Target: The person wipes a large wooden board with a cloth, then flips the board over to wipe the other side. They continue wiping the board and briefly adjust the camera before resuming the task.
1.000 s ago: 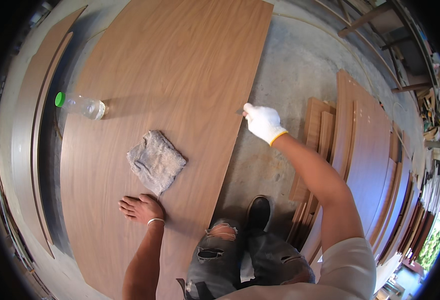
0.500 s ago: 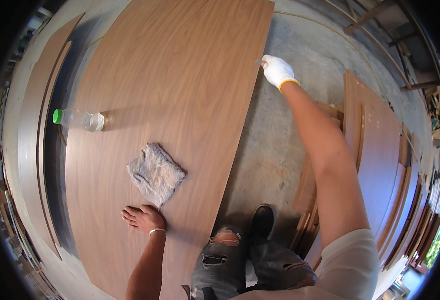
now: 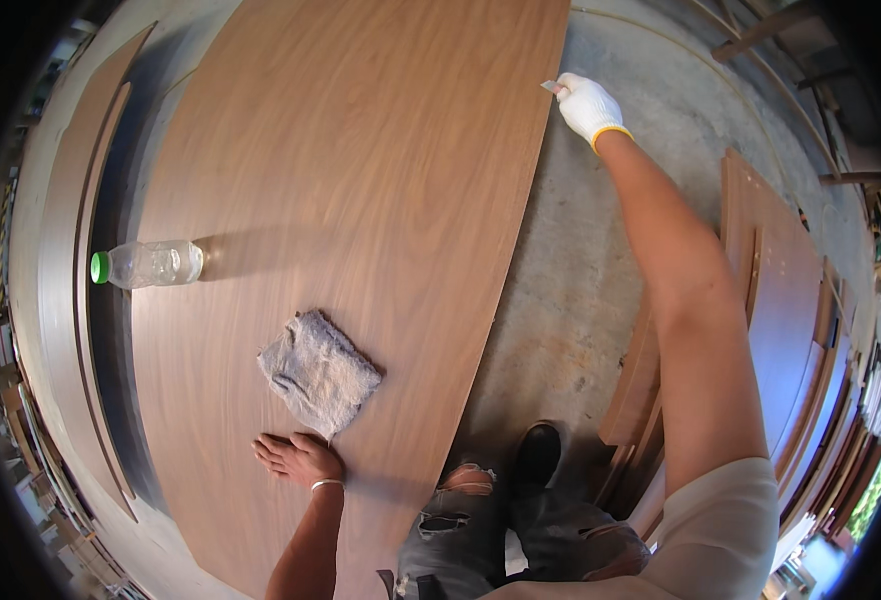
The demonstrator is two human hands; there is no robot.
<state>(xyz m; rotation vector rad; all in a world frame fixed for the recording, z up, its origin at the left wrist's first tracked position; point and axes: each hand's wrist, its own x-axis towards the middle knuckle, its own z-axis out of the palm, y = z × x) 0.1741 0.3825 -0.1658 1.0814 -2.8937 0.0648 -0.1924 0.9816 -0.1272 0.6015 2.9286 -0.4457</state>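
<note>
A large wood-grain panel [image 3: 360, 180] lies flat in front of me. My left hand [image 3: 298, 460], bare with a white band at the wrist, rests on it palm down, fingers stretched out. Just beyond that hand is a crumpled grey cloth [image 3: 320, 372], close to the wrist side but not gripped. My right hand [image 3: 587, 107], in a white knit glove with a yellow cuff, reaches out to the panel's far right edge. Its fingers pinch a small thin flat blade [image 3: 548, 86] at that edge; most of the blade is hidden in the grip.
A clear plastic bottle [image 3: 168, 263] with a green cap lies on its side, its cap end over the panel's left edge. Other long boards [image 3: 60, 280] lie to the left. Stacked panels [image 3: 785, 300] stand at the right, beyond the concrete floor [image 3: 560, 290]. My shoe [image 3: 537, 455] is beside the panel.
My right hand has slid farther away along the panel's right edge with the blade. The whole view has shifted slightly. My left hand stays in place beside the cloth.
</note>
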